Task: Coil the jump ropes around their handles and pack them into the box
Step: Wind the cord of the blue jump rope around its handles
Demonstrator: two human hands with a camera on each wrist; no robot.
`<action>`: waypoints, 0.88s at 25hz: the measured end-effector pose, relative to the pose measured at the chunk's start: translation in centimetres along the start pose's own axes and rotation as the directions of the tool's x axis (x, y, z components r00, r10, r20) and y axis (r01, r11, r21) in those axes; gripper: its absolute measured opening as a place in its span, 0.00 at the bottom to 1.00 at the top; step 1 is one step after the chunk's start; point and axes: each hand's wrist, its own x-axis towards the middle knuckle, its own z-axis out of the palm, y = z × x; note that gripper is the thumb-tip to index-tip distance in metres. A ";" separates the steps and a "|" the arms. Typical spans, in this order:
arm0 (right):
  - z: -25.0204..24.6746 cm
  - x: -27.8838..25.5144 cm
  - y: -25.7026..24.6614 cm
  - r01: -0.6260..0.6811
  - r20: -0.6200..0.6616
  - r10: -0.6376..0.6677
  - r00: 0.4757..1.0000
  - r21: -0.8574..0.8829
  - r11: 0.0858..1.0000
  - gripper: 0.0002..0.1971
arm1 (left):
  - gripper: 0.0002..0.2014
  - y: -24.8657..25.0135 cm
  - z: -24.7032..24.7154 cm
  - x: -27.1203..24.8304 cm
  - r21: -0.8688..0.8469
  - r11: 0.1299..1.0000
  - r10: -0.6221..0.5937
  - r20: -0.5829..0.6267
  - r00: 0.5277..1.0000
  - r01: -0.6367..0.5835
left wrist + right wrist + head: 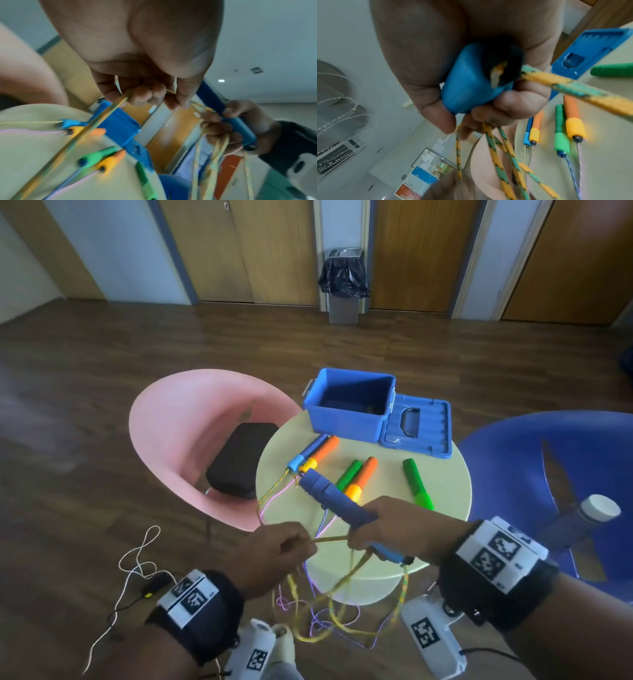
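Observation:
My right hand (368, 530) grips a blue jump-rope handle (337, 501) over the near edge of the round table (442, 474), with several loops of yellow-green rope (342, 587) held against it. My left hand (294, 544) pinches a taut stretch of that rope just left of the right hand. The handle's cap end (467, 86) and rope (573, 88) show in the right wrist view. On the table lie a blue and orange handle pair (313, 453), a green and orange pair (356, 477) and a lone green handle (416, 482). The open blue box (349, 422) stands behind them.
The box lid (419, 422) lies flat to the box's right. A pink chair (164, 419) holding a black case (239, 460) is to the left, a blue chair (548, 450) with a white-capped bottle (589, 511) to the right. Rope ends hang off the table's front.

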 end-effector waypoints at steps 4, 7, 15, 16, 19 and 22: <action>-2.9 -1.1 1.2 0.068 -0.139 -0.017 0.990 0.371 0.926 0.11 | 0.16 -7.1 0.8 -3.6 -0.012 0.952 -0.305 -0.081 0.949 0.305; -5.0 -1.0 2.5 0.177 -0.234 -0.001 0.972 0.731 0.659 0.12 | 0.18 -12.3 0.7 -7.1 -0.114 0.830 -0.557 -0.134 0.820 0.546; -3.4 1.4 0.2 0.233 -0.233 -0.062 0.971 0.840 0.490 0.05 | 0.20 -9.3 -3.1 -6.8 -0.194 0.896 -0.444 -0.359 0.821 0.400; -2.4 2.1 -0.7 0.226 -0.211 -0.090 0.973 0.813 0.537 0.06 | 0.18 -7.4 -3.6 -6.1 -0.077 0.942 -0.334 -0.300 0.894 0.326; 1.3 4.4 -3.3 0.209 -0.093 -0.197 0.976 0.650 0.731 0.14 | 0.18 -2.4 -4.7 -3.5 0.099 0.988 -0.094 -0.192 0.977 0.115; 4.3 5.6 -5.6 0.225 0.096 -0.294 0.951 0.437 0.871 0.05 | 0.13 0.6 -5.5 -1.4 0.090 0.996 0.018 -0.218 0.976 0.002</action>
